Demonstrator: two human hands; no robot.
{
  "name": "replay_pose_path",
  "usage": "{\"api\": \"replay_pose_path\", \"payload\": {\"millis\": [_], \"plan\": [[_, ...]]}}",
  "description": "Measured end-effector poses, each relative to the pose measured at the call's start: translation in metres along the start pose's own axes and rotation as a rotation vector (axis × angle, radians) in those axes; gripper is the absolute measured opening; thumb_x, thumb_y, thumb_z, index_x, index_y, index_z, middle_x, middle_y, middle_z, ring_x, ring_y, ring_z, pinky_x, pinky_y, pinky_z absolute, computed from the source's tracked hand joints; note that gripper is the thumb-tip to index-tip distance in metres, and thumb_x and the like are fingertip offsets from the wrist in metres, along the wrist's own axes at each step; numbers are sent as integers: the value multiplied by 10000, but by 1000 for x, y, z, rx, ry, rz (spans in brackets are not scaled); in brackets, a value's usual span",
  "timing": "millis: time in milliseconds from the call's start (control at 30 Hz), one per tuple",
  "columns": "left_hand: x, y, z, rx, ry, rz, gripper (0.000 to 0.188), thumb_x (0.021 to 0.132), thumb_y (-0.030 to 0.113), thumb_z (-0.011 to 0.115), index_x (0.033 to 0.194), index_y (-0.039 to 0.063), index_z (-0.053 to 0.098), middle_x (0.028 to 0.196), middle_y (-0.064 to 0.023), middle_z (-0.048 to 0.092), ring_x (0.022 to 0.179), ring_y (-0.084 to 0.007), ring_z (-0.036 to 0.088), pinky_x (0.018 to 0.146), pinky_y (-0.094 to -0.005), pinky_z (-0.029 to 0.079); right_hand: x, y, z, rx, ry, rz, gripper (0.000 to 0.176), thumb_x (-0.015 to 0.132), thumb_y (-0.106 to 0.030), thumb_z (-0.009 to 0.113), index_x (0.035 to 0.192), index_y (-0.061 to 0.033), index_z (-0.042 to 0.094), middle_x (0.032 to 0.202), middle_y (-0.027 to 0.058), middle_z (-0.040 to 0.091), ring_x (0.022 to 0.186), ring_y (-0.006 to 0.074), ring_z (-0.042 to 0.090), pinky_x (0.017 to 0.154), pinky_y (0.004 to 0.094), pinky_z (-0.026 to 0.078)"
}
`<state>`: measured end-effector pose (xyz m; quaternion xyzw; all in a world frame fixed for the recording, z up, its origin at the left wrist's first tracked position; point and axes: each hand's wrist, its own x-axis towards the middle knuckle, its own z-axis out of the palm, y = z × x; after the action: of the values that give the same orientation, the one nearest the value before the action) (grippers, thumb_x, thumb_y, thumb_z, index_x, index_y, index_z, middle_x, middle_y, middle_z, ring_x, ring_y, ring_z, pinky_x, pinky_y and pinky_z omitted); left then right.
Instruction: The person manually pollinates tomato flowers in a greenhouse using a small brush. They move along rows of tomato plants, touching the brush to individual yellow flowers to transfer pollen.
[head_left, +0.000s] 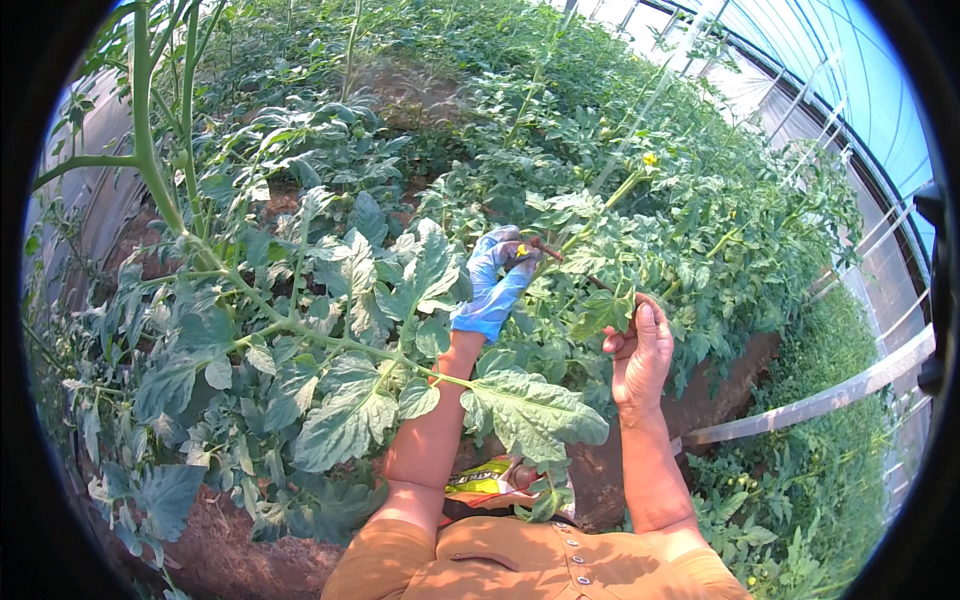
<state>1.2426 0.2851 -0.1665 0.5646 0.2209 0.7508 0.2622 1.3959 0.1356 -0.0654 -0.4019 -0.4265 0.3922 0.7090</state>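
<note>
My left hand (499, 277), in a blue disposable glove, is closed beside a tomato stem (577, 240). A reddish-brown cord or strip (547, 250) sticks out from its fingers, and a small yellow flower (523, 250) shows against them. To the right, my bare right hand (643, 349) has thumb and fingers pinched together. The brown line runs towards this hand, partly hidden by a tomato leaf (604, 311) next to the fingertips. Whether the pinch holds the cord, the leaf or both is hard to see.
A thick tomato branch (262, 311) with broad leaves (536, 412) crosses in front of my left forearm. A pale strap or pipe (817, 409) curves at the right. Dense tomato plants fill the greenhouse. A printed bag (484, 476) is at my waist.
</note>
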Motion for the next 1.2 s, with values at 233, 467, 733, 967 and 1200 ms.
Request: {"api": "replay_pose_path", "payload": {"millis": [233, 467, 733, 967, 1200], "plan": [[9, 32, -9, -153, 44, -201, 410, 827, 117, 706, 1189, 16, 542, 1172, -92, 543, 1080, -164, 544, 917, -325, 462, -18, -23, -19, 107, 91, 22, 225, 975, -208, 530, 1072, -12, 584, 859, 121, 684, 629, 152, 615, 501, 263, 505], [58, 69, 4, -287, 262, -106, 110, 883, 39, 658, 992, 32, 653, 978, -28, 648, 894, -102, 594, 827, -258, 485, -41, -45, -80, 168, 197, 19, 206, 966, -231, 514, 988, -48, 606, 775, 79, 666, 573, 158, 572, 474, 272, 445], [116, 88, 60, -217, -95, -110, 204, 895, 124, 674, 1086, 55, 650, 896, -3, 698, 786, -39, 586, 729, -226, 482, -54, -78, -122, 334, 245, -68, 171, 965, -215, 510, 954, -69, 598, 732, 41, 615, 578, 139, 527, 460, 257, 406], [121, 77, 94, 97, -126, -85, 282, 909, 92, 642, 1185, 115, 586, 781, 7, 602, 641, -64, 476, 592, -235, 426, -63, -88, -135, 322, 281, -113, 164, 950, -231, 538, 980, -79, 590, 729, 22, 593, 563, 122, 502, 438, 237, 397], [128, 79, 94, 261, -149, 86, 226, 924, 205, 615, 1112, 80, 603, 782, -155, 640, 666, -302, 572, 595, -359, 467, -73, -94, -142, 315, 347, -101, 160, 951, -234, 537, 956, -85, 596, 717, 22, 592, 561, 123, 503, 442, 241, 397]]}}
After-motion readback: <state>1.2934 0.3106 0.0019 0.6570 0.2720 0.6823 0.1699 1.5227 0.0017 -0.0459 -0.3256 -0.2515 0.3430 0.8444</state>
